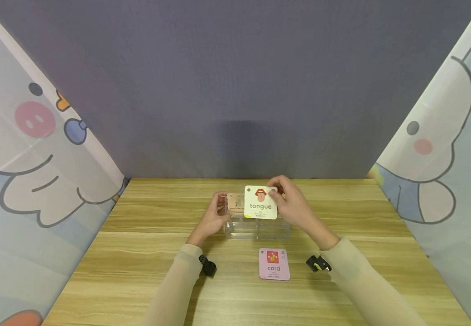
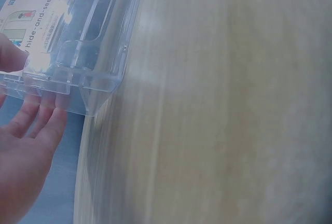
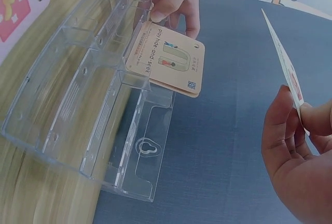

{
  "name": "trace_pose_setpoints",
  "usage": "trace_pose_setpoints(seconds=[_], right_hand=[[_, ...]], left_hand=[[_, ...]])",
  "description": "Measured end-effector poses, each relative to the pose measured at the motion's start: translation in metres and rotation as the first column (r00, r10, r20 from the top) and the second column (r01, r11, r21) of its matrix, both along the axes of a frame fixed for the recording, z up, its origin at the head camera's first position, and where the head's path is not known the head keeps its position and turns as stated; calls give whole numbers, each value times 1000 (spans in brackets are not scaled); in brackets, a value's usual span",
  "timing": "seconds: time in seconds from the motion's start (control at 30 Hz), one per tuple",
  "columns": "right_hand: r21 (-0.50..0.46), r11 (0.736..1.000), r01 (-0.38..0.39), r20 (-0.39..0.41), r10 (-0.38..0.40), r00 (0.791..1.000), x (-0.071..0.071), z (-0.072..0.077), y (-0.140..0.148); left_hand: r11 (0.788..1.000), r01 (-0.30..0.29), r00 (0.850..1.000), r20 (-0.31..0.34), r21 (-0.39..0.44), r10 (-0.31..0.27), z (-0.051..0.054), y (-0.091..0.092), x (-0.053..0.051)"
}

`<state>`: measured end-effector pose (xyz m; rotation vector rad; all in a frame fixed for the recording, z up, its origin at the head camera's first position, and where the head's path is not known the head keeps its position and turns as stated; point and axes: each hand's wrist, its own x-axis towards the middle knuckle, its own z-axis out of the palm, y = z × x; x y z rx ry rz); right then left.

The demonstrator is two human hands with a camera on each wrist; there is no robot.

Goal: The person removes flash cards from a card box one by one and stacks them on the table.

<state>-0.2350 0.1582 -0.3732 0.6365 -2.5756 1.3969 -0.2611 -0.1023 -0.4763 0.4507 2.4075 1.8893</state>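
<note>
A clear tiered card rack [image 1: 241, 233] stands on the table, several see-through compartments showing in the right wrist view. My left hand [image 1: 213, 220] grips its left end, thumb in front and fingers behind the plastic. In a back compartment on that side stand tan cards, the front one a play hide-and-seek card [image 3: 174, 60]. Between thumb and fingers, my right hand [image 1: 294, 206] pinches the edge of a cream tongue card [image 1: 261, 212]. That card is held up in front of the rack's right part, hiding some of it; the right wrist view shows it edge-on, apart from the rack.
A pink card labelled "card" [image 1: 274, 271] lies face up on the wooden table [image 1: 146, 271], nearer me than the rack. Behind the table rises a dark grey panel [image 1: 235, 90]. Cartoon-printed curtains [image 1: 427, 113] flank both sides.
</note>
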Motion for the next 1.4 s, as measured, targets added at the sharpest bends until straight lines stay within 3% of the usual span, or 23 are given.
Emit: trace_pose_setpoints(seconds=[0.87, 1.4], right_hand=[[-3, 1000, 31, -25, -31, 999, 11, -4, 14], [-29, 999, 32, 33, -31, 999, 21, -6, 24]], left_hand=[[1000, 4, 1000, 4, 2, -4, 1, -1, -1], [1000, -2, 1000, -10, 16, 2, -2, 0, 0]])
